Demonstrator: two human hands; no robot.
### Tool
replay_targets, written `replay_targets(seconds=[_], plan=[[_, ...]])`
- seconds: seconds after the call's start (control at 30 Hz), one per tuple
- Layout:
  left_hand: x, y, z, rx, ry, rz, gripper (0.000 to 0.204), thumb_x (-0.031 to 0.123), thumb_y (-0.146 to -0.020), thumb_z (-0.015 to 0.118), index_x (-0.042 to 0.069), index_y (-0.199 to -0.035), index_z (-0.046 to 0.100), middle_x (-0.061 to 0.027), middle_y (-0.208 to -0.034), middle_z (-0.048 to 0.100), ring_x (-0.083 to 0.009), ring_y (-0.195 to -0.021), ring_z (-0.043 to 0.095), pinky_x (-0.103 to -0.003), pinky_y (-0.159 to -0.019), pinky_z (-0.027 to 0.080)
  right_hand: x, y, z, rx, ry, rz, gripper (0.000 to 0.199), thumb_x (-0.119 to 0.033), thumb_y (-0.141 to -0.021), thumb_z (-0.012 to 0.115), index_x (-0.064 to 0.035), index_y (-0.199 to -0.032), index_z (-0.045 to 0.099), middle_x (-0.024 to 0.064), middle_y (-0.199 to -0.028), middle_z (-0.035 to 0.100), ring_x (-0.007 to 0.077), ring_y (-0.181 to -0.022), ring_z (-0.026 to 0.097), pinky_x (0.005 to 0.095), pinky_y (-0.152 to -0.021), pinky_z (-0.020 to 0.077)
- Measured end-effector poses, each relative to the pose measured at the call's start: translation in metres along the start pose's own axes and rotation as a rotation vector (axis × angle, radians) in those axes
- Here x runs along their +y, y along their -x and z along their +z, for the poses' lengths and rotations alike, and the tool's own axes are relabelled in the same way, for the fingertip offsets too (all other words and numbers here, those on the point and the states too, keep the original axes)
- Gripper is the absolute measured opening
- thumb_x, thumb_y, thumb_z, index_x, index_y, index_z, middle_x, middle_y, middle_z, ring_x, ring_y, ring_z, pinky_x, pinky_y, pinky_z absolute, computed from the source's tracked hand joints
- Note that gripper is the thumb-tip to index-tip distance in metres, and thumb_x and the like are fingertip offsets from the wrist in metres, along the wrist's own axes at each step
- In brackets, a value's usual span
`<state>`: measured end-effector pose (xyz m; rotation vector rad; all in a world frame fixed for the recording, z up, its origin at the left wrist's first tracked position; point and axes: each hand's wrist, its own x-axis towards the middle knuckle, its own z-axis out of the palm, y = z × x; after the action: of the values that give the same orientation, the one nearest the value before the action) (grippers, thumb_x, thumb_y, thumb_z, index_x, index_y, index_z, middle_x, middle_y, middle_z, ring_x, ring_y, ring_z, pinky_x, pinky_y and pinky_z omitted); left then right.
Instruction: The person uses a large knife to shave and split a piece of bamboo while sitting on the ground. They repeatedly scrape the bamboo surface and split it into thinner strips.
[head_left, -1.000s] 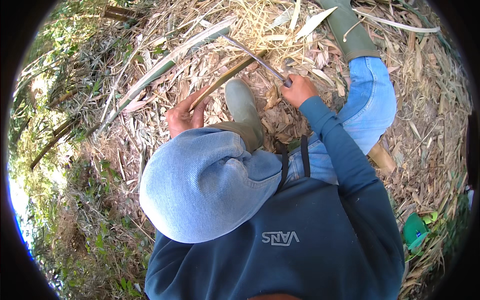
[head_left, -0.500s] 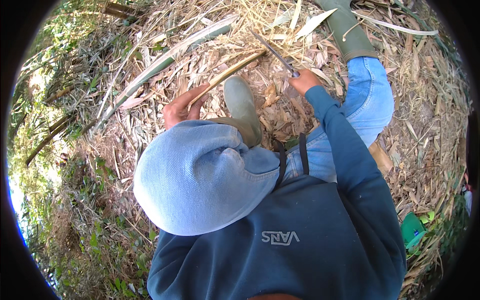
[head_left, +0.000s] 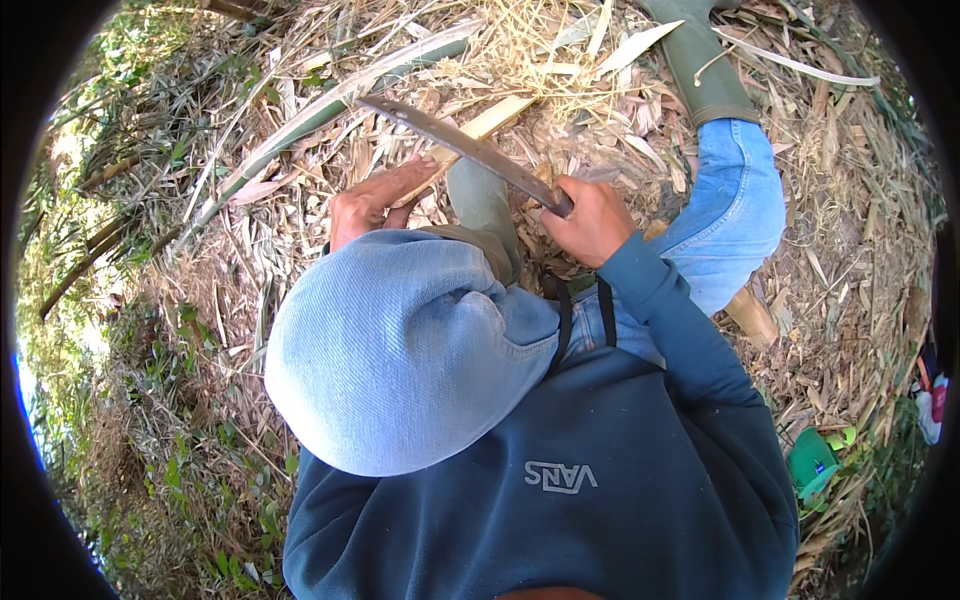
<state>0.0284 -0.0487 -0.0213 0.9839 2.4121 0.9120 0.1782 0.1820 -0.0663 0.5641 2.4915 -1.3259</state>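
Observation:
My left hand (head_left: 375,203) is closed around the near end of a pale split bamboo strip (head_left: 497,117), which slants away to the upper right above my boot. In my right hand (head_left: 597,222) is the handle of a machete (head_left: 455,136). Its long dark blade points to the upper left and crosses the strip just beyond my left fingers. The blade hides part of the strip; whether its edge touches the wood I cannot tell.
My green rubber boots (head_left: 483,200) stand on dry leaves and shavings. A long split bamboo length (head_left: 325,115) lies at the upper left. A short wooden piece (head_left: 752,318) is beside my right thigh, and a green object (head_left: 812,462) sits at the lower right.
My right hand has drawn back toward my body. The machete has swung leftward, from beyond the strip's far end to across the strip. My left hand keeps hold of the strip.

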Motion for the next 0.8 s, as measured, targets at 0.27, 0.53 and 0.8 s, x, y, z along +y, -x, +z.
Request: replay_targets(seconds=[0.27,0.53,0.8], plan=[[0.012,-0.004,0.001,0.021,0.001,-0.029,0.036,-0.012,-0.08,0.065,0.007,-0.111,0.071,-0.0147,-0.112,0.069,-0.0253,-0.11,0.065,-0.033,-0.096,0.052,0.034,-0.024,0.001,0.017,0.034,0.131,0.026,-0.025,-0.076,0.064,0.0003,-0.075,0.058,0.0216,-0.063,0.057,0.041,-0.062,0.059,0.0479,-0.062,0.0463],[0.009,-0.01,0.003,0.016,-0.027,0.03,0.031,-0.006,-0.081,0.067,0.004,-0.11,0.07,-0.0142,-0.11,0.07,-0.026,-0.108,0.066,-0.034,-0.096,0.052,0.101,-0.083,0.009,-0.063,0.179,0.407,0.028,-0.03,-0.082,0.061,-0.0035,-0.088,0.068,0.0192,-0.085,0.068,0.0339,-0.08,0.067,0.0445,-0.078,0.0522],[0.025,0.008,-0.008,0.108,0.054,-0.131,0.029,-0.008,-0.083,0.064,0.006,-0.109,0.071,-0.0156,-0.107,0.07,-0.0253,-0.105,0.067,-0.034,-0.092,0.055,0.07,-0.076,0.002,-0.148,0.043,0.391,0.035,-0.031,-0.078,0.064,0.0001,-0.093,0.068,0.0231,-0.091,0.068,0.0361,-0.083,0.067,0.0436,-0.078,0.0511]])
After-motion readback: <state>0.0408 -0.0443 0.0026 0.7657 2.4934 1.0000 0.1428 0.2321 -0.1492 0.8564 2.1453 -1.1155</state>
